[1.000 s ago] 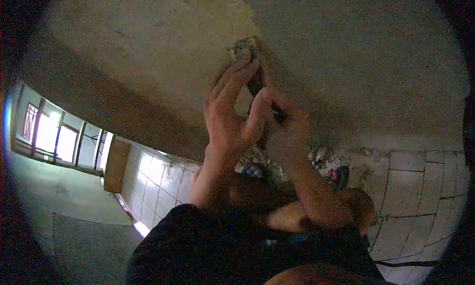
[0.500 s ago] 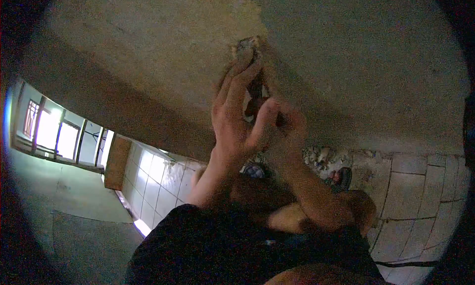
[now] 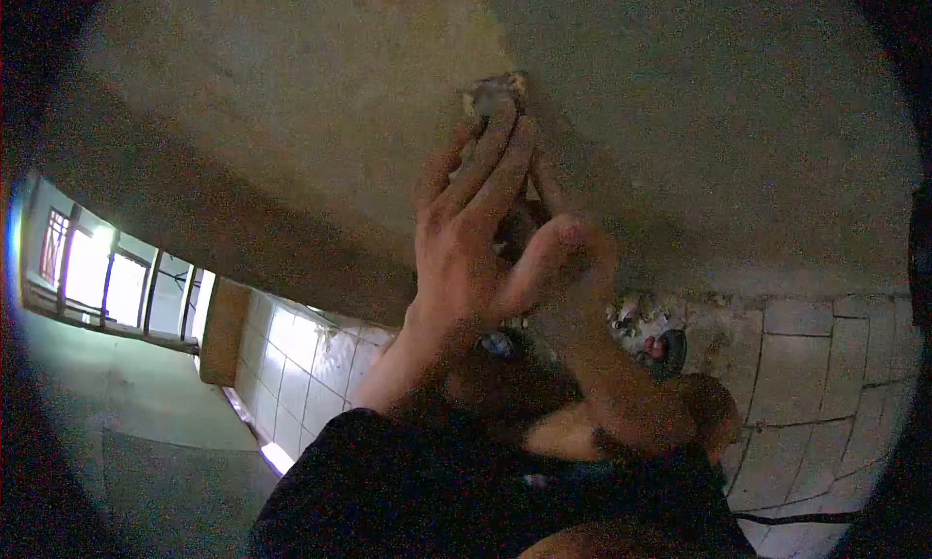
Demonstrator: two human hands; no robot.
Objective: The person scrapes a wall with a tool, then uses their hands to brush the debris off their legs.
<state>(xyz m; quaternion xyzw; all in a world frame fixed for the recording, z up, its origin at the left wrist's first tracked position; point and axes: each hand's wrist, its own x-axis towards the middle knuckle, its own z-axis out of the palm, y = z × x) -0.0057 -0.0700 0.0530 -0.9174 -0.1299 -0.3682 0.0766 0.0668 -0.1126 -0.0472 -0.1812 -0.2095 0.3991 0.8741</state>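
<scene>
My left hand (image 3: 456, 248) is raised against the wall, its fingers stretched out and pressed on what looks like a scraper (image 3: 493, 95) with a greyish blade end. Pale crumbs edge that end where it meets the wall (image 3: 388, 83). Curled in a fist just below and to the right, my right hand (image 3: 578, 258) grips the lower part of the tool. The handle is mostly hidden behind my fingers, and dim light blurs its detail. My left thumb reaches across to the right hand.
Pale debris (image 3: 646, 316) lies along the wall's foot, beside a dark and red object (image 3: 665, 350). Floor tiles (image 3: 806, 374) spread to the right, with a dark cable (image 3: 796, 517) across them. A bright barred window (image 3: 107, 268) is at left.
Both hands have shifted slightly to the right along the wall with the tool. My right fist is a little lower, and the dark handle between the hands shows less.
</scene>
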